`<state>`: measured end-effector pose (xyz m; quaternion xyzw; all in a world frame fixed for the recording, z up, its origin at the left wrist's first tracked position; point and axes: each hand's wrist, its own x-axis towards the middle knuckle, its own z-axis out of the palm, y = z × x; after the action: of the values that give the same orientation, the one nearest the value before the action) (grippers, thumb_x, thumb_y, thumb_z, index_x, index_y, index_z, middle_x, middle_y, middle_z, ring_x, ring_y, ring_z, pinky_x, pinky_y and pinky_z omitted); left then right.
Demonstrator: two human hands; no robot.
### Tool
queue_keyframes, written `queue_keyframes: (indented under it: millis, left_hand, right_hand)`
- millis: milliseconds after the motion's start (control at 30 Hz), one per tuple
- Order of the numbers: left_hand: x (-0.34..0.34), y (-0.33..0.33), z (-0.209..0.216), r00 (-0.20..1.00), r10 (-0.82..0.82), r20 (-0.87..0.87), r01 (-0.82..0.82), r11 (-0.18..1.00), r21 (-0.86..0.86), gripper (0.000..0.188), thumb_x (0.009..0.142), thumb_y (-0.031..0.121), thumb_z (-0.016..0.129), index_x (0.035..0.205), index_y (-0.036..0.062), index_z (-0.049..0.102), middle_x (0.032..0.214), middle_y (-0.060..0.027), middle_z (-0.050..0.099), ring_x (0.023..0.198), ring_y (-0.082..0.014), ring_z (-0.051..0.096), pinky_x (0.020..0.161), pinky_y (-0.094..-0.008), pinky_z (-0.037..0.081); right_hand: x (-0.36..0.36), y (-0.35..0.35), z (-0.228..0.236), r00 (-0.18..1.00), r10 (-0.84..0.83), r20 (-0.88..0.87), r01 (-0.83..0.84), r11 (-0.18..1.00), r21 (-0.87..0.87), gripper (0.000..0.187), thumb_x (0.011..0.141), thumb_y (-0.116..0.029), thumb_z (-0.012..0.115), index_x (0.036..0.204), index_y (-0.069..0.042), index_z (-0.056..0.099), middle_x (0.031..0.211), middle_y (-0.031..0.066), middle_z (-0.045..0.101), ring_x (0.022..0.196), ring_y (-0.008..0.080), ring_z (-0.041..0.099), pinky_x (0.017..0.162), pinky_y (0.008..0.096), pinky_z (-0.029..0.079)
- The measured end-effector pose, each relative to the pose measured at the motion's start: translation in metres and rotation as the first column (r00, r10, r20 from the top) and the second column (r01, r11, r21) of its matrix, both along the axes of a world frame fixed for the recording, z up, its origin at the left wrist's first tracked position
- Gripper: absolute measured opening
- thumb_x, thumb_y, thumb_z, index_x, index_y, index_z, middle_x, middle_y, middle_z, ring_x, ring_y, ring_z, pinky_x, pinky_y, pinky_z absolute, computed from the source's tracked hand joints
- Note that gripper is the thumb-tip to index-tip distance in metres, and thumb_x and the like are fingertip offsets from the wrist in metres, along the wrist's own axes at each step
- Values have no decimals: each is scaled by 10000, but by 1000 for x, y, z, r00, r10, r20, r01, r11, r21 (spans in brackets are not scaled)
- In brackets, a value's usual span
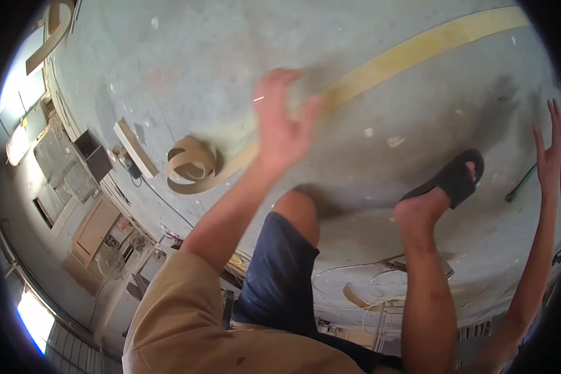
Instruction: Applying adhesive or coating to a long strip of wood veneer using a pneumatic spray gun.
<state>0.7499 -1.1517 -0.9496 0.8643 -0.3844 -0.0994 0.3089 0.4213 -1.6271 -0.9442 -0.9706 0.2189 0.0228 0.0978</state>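
A long, flat tan strip [417, 55] runs across the grey floor, its near end rolled into a loose coil [192, 163] on the left. Above the strip is my left hand [285, 124], blurred by motion, with thumb and fingers apart and nothing seen between them. A small whitish streak shows at its fingers; I cannot tell what it is. Far to the right, my right hand [549, 156] is raised with its fingers stretched out, holding nothing. Whether the left hand touches the strip is unclear.
My foot in a black sandal [458, 181] is on the floor between the hands. A pale wooden bar [135, 148] and a dark box [93, 156] are at left. A green stick-like piece [521, 184] lies near the right hand. Cables [349, 271] trail behind my legs.
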Motion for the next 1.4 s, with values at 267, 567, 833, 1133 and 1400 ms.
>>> queue_keyframes:
  millis: [267,567,833,1133,1400]
  left_hand:
    - [114,263,76,979,-205,24,112,627,771,632,682,172,691,1307,223,618,1356,-111,549,1338,-322,447,1141,-471,319]
    - [110,316,17,935,-332,124,16,389,921,137,849,212,685,968,171,741,1009,-27,729,996,-240,686,761,-410,534]
    - [106,441,68,830,45,555,-198,955,218,115,838,139,608,924,134,684,915,-137,681,870,-324,675,724,-480,507]
    - [-19,604,-5,231,474,-850,-950,-81,-303,414,920,107,642,1312,53,518,1285,-111,581,1147,-287,592,954,-415,506]
    - [-50,625,-43,132,-25,-991,-902,-418,-109,332,996,95,480,1325,62,492,1338,-129,565,1254,-293,544,1047,-493,484]
  right_hand:
    - [60,116,129,986,162,30,-161,986,-35,526,979,-128,570,1487,-125,432,1554,96,391,1443,267,356,1176,399,295]
    - [36,328,303,955,284,-88,-286,958,-13,481,943,-54,573,1418,-59,500,1498,143,455,1410,326,395,1165,423,296]
    - [-123,428,375,972,102,-211,-140,974,-177,428,962,-61,560,1388,-51,527,1494,137,463,1398,304,416,1143,419,320]
    - [-100,484,319,959,-172,-223,208,967,148,306,914,-132,656,1204,-37,631,1230,117,635,1135,270,605,893,364,496]
    - [98,568,186,880,438,-182,-309,822,479,272,889,-154,679,1135,-42,650,1141,154,649,1088,369,601,927,411,493]
